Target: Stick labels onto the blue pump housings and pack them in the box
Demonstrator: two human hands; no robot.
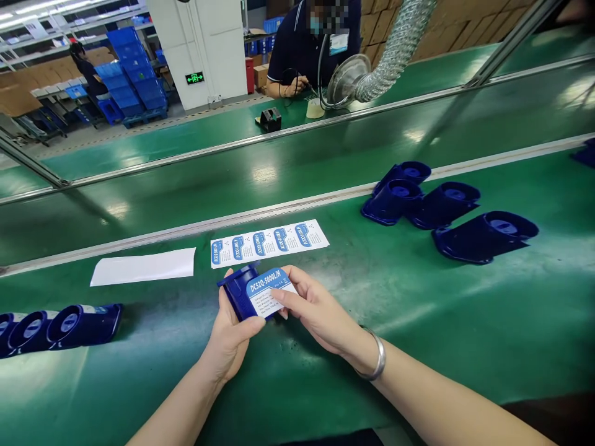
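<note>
A dark blue plastic housing point(238, 292) is tilted above the green bench in front of me. My left hand point(230, 337) grips its left end, thumb along the lower edge and fingers behind. A blue-and-white label point(266, 286) printed "DC52Q-5000L/H" lies over the housing's face. My right hand point(316, 306) pinches the label's right end, with one finger across the print. Whether that end is stuck down is hidden by the fingers. Just beyond my hands lies a sheet of similar labels point(269, 243), and left of it a blank white strip point(143, 267).
Several blue housings point(488, 235) stand at the right, and labelled ones point(69, 325) sit in a row at the left. A metal rail point(186, 226) runs along the bench's far side. Across it, a person point(307, 49) works beside a flexible duct point(395, 52).
</note>
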